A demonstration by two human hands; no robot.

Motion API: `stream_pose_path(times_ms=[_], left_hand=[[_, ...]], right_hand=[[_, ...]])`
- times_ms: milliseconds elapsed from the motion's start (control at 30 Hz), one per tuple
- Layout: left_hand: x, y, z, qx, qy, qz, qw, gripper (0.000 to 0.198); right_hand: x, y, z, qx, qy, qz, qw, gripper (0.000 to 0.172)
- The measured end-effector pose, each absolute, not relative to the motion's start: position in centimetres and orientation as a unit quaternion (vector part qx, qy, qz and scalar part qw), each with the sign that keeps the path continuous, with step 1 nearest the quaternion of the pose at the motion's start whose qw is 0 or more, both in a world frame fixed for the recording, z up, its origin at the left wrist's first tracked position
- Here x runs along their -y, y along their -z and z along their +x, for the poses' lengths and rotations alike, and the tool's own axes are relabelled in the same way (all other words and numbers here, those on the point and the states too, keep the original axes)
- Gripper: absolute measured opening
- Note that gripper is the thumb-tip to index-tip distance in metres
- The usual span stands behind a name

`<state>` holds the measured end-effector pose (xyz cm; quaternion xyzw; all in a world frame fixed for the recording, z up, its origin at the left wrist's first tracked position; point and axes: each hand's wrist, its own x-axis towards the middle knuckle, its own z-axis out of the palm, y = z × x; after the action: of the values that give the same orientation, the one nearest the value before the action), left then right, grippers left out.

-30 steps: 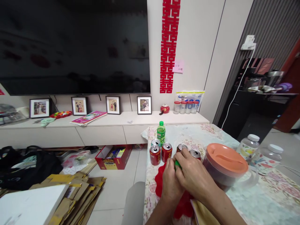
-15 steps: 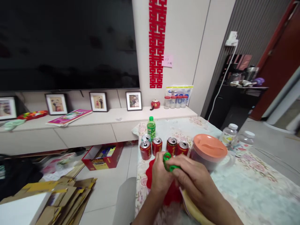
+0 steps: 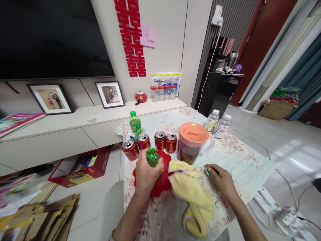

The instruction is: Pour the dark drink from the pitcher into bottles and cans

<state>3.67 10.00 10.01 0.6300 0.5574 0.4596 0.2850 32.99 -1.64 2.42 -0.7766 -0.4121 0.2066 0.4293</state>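
My left hand [image 3: 146, 172] is wrapped round a green bottle [image 3: 151, 156] with an uncovered mouth, held over a red scalloped mat [image 3: 164, 179]. Off to the right, my right hand [image 3: 222, 179] pinches a small green bottle cap [image 3: 208, 172] low over the tablecloth. Between the hands lies a crumpled yellow cloth [image 3: 192, 187] with a purple edge. Just beyond the bottle stand several red drink cans, among them an opened can [image 3: 171, 143]. A capped green drink bottle [image 3: 135, 124] stands behind them.
A pitcher with an orange lid [image 3: 193, 133] stands behind the cloth. Two clear bottles with white caps, one a flowered bottle [image 3: 222, 126], stand at the table's right. A red carton [image 3: 82, 167] sits on the floor at left. Power strips [image 3: 267, 199] lie on the floor at right.
The cap has come off the green bottle; my right hand has carried it away to the right. The left hand still holds the bottle. My view has swung right, uncovering the yellow cloth.
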Motion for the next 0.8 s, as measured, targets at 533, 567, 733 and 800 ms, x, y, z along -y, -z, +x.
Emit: stream_pose_path(times_ms=[533,567,733,800], left_hand=[[-10.1,-9.7,3.5,-0.556,-0.461,0.626,0.294,0.043],[-10.1,-9.7,3.5,-0.555,-0.461,0.626,0.296,0.043],[-10.0,-9.4,3.3,-0.546,-0.466,0.634,0.287,0.045],[-10.0,-9.2,3.3,-0.539,-0.473,0.639,0.278,0.045]], right_hand=[[0.4,-3.2,35.3,0.368,-0.173,-0.748,0.524,0.050],[0.0,-3.5,35.5,0.356,-0.182,-0.738,0.544,0.055],[-2.1,-5.1,36.0,0.344,-0.223,-0.659,0.630,0.063],[-3.2,-5.4,36.2,0.342,-0.236,-0.630,0.656,0.060]])
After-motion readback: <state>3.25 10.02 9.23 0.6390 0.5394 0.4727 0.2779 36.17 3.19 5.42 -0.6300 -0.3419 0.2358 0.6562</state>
